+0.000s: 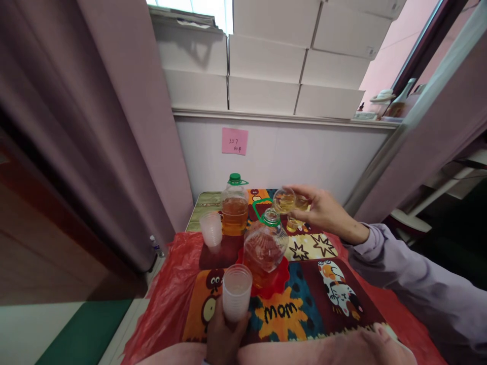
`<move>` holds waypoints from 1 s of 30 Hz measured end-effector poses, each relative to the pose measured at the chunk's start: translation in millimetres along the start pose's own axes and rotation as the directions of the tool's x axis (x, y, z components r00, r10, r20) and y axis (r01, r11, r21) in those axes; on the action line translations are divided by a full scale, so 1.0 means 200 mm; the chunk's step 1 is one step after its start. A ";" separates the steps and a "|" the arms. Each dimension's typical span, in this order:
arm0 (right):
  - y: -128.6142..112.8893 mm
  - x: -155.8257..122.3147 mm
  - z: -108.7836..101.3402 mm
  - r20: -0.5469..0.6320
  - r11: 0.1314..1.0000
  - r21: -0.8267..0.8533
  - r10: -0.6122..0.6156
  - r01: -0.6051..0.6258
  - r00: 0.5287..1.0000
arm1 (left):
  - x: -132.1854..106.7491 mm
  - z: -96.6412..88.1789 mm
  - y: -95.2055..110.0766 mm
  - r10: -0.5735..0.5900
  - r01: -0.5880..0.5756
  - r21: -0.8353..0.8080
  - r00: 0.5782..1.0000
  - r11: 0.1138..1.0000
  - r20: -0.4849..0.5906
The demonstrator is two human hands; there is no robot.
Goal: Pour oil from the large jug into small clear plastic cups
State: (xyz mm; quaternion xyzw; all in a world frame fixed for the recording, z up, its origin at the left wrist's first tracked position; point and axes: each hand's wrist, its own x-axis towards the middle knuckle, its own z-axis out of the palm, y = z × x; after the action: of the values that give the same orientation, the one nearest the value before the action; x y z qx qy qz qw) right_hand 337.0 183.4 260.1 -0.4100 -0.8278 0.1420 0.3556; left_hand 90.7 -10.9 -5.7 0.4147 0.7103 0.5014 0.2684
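Observation:
My left hand [224,334] is closed around a stack of clear plastic cups [236,294] at the table's near side. My right hand [323,208] grips a clear plastic cup [284,201] of yellowish liquid, tilted close to the mouth of an uncapped jug [266,248]. Whether liquid runs from it I cannot tell. Amber liquid lies in the jug, which stands on a red scalloped tray [279,286]. Behind and left is a second jug [235,213] with a green cap, also part full. Beside it stands another cup stack [211,229]. Another cup [292,223] with yellow liquid is partly hidden below my right hand.
A patterned cloth [312,289] covers the table, with red plastic sheeting [163,284] hanging over its sides. A pink note [235,141] is stuck on the wall behind. White boxes [262,61] are stacked above the ledge. A small bottle [155,246] stands on the floor at left.

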 end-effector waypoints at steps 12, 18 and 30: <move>-0.02 0.01 -0.01 0.000 0.971 -0.201 -0.134 0.131 0.991 | -0.03 0.03 0.04 -0.045 0.040 -0.061 0.995 0.997 -0.088; -0.04 0.01 -0.01 0.007 0.960 -0.217 -0.180 0.177 0.984 | -0.03 0.02 0.04 -0.031 0.027 -0.044 0.996 0.999 -0.081; -0.06 0.02 -0.01 0.047 0.926 -0.291 -0.238 0.241 0.970 | -0.01 0.00 0.04 -0.025 0.023 -0.065 0.999 0.998 -0.034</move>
State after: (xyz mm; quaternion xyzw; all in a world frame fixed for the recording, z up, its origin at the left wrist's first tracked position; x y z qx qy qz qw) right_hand 329.8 178.4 270.1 -0.3534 -0.8854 -0.0251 0.3009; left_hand 94.4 -11.8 1.0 0.3886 0.7031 0.5280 0.2755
